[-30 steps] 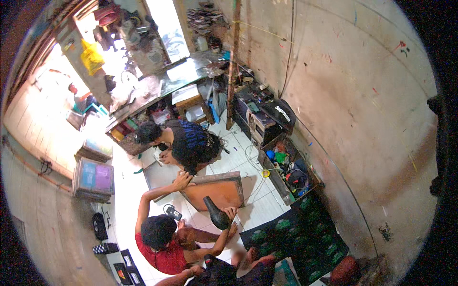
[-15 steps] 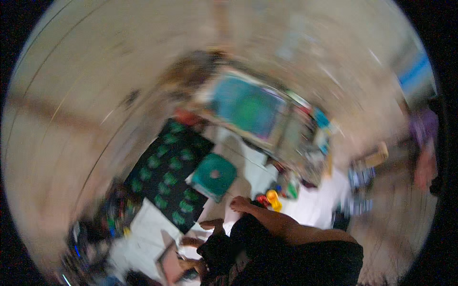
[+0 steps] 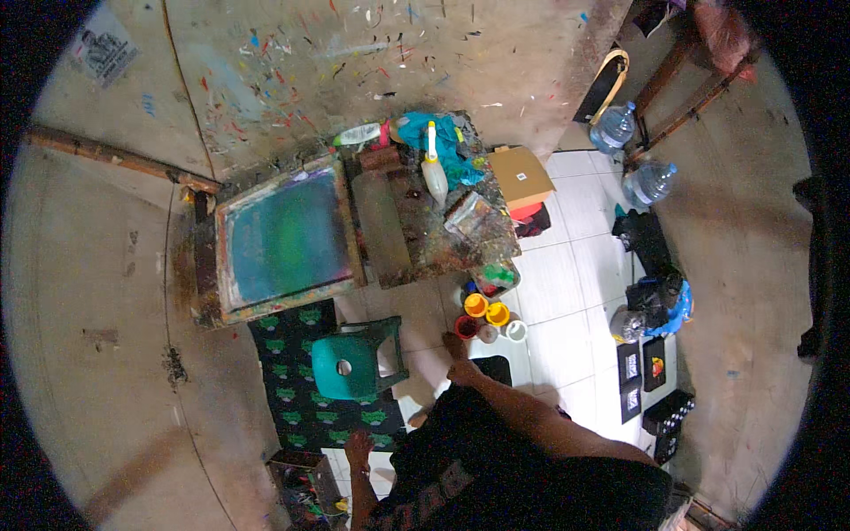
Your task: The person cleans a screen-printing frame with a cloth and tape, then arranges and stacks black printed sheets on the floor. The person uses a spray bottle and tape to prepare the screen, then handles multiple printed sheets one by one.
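My right arm reaches diagonally up from the lower right, and my right hand hangs just by a dark red tub. Its fingers look loosely extended, with nothing visible in them. Down on the left, my left hand hangs over the floor near the edge of a black cloth with green prints; its fingers are apart and nothing shows in them. Between and beyond my hands stands a green plastic stool. Beside the red tub are two yellow tubs and a white one.
Against the wall, a paint-stained table carries a framed screen, a spray bottle and a blue-green cloth. A cardboard box stands right of it. Large water bottles and black bundles line the right wall.
My view has swung round and steadied, so the table now sits higher and further left. The right wall's items have come into clear sight. Both hands hang lower down, apart from each other.
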`<state>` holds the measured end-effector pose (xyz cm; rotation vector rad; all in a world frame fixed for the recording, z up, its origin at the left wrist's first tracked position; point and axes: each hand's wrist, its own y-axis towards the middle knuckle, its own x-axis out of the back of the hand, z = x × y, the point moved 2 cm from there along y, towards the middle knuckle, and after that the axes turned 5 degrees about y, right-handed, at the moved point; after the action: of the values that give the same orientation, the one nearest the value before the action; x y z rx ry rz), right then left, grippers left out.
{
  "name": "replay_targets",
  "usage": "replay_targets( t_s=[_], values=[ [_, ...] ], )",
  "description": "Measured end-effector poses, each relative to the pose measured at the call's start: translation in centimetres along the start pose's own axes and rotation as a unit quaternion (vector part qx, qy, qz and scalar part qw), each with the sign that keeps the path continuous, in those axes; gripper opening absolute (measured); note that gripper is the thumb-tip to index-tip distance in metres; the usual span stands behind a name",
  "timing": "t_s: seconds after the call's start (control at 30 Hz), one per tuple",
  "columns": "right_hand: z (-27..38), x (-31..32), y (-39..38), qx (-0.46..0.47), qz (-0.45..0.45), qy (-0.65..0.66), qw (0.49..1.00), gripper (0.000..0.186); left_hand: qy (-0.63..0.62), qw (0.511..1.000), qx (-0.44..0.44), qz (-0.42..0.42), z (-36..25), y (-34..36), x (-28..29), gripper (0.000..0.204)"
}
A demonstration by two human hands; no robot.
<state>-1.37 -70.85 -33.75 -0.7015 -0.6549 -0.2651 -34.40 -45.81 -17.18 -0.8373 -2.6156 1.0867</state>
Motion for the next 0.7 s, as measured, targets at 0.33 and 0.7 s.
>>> replay_targets(
  t_s=[0.33, 0.7],
  values=[
    [1.8, -3.5, 0.9, -0.038, 0.008, 0.170, 0.985, 0.021, 0.490, 0.856, -0.130, 0.100, -10.4, 2.9, -5.2, 0.025],
    [11.7, -6.0, 10.1, 0.067, 0.092, -0.002, 0.994, 0.033, 0.479, 0.863, -0.147, 0.062, 0.0, 0.2, 9.0, 0.033]
  ],
)
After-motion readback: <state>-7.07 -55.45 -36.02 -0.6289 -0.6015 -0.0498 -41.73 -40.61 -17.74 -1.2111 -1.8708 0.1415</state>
